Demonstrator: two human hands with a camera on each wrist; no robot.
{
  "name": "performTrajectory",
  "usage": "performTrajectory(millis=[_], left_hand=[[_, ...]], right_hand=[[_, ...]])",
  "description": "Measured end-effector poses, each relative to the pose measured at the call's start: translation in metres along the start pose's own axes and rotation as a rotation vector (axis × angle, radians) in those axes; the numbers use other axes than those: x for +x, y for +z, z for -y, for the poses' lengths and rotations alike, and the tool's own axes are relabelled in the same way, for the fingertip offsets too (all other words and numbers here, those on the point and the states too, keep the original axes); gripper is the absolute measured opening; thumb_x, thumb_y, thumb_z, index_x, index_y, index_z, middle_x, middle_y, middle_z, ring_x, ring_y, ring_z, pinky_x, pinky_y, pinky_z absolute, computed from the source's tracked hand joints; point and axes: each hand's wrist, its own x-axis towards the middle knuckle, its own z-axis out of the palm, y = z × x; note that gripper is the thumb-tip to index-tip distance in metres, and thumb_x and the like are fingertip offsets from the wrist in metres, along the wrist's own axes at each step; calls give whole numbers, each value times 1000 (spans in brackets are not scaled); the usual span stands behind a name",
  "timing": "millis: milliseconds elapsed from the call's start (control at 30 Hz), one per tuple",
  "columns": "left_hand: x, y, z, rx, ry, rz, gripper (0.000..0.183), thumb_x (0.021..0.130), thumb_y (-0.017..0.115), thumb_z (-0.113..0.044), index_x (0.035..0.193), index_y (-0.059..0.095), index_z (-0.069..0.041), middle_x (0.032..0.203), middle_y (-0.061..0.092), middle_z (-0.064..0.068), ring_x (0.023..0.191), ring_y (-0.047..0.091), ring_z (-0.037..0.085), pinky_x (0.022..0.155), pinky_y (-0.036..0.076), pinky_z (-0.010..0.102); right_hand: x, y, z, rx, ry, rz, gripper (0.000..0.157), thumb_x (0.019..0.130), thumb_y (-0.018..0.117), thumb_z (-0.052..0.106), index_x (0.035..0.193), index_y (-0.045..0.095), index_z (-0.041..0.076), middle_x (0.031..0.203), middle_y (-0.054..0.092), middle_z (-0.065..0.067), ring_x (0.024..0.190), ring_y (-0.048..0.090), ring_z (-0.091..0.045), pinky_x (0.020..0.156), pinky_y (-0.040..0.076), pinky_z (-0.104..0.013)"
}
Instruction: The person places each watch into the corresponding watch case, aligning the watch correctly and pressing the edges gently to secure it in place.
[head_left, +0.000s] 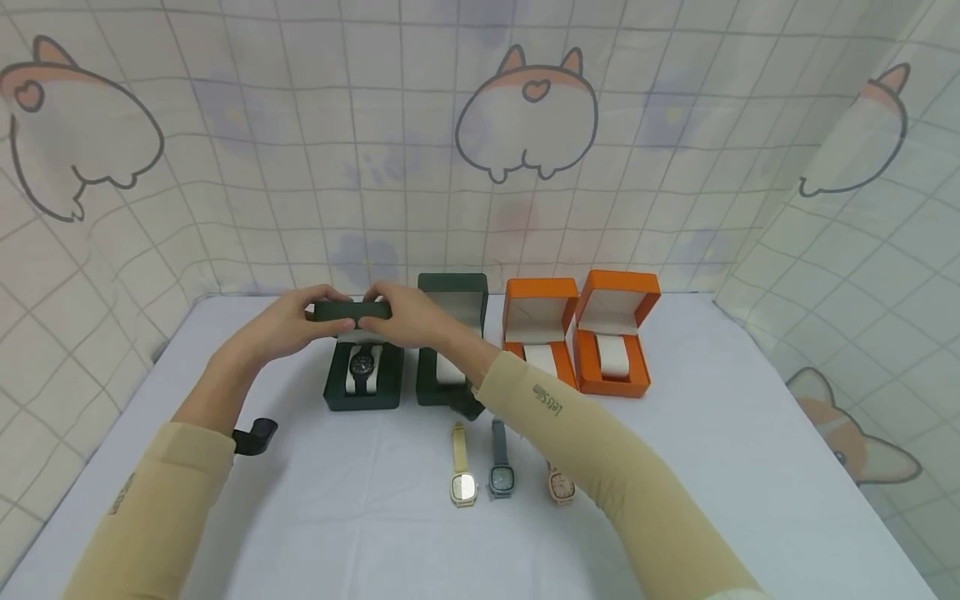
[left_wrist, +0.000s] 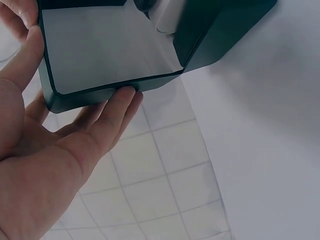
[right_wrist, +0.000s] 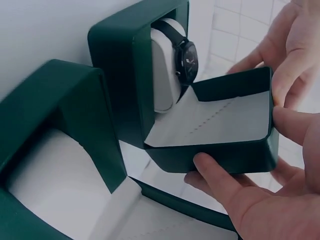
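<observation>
A dark green watch box [head_left: 363, 402] stands at the left of the row, its lid [head_left: 352, 311] raised and partly tilted. Inside, a black watch [right_wrist: 188, 62] is wrapped round a white cushion [right_wrist: 162, 75]. My left hand [head_left: 288, 321] grips the lid's left side, thumb on the front edge and fingers behind. From the other side, my right hand [head_left: 408, 315] holds the same lid, its thumb close to the left thumb. In the left wrist view, the lid's pale lining [left_wrist: 100, 55] faces the camera.
Right of it, another green box [head_left: 452, 283] stands with its lid up and a white cushion inside. Two orange boxes [head_left: 542, 288] [head_left: 612, 385] follow, lids raised. On the white table [head_left: 360, 517] lie a gold watch [head_left: 463, 487], a blue-grey watch [head_left: 501, 477] and a pink watch [head_left: 561, 487].
</observation>
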Motion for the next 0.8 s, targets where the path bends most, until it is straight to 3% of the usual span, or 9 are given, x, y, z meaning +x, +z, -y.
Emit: performTrajectory(millis=[100,333,567,800], left_hand=[[-2,2,0,-10,-5,0,58,98,70,-45,141,54,-9,120,62,18,105,58,36,92,45,50],[-6,6,-1,31,10,-31,57,100,67,-45,142,54,-10,125,60,19,105,57,35,88,45,49],[-11,11,2,64,17,-54,61,98,69,-47,143,53,-10,138,56,20,118,56,40,91,48,54],[-15,12,3,95,12,-54,63,98,68,-48,147,53,-10,144,51,18,114,54,36,88,48,50]], right_hand=[[-2,2,-1,14,7,-9,40,105,62,30,139,55,9,111,66,-6,90,63,-18,79,52,-30],[-4,7,1,-27,-4,-23,45,106,61,29,144,55,6,125,65,-8,101,62,-15,89,50,-29],[-6,16,-2,-2,-25,-46,44,105,63,26,144,56,6,122,65,-7,97,61,-15,83,50,-25],[-9,21,-4,-8,-53,-72,45,104,65,25,143,56,5,128,64,-9,103,62,-15,87,50,-24]])
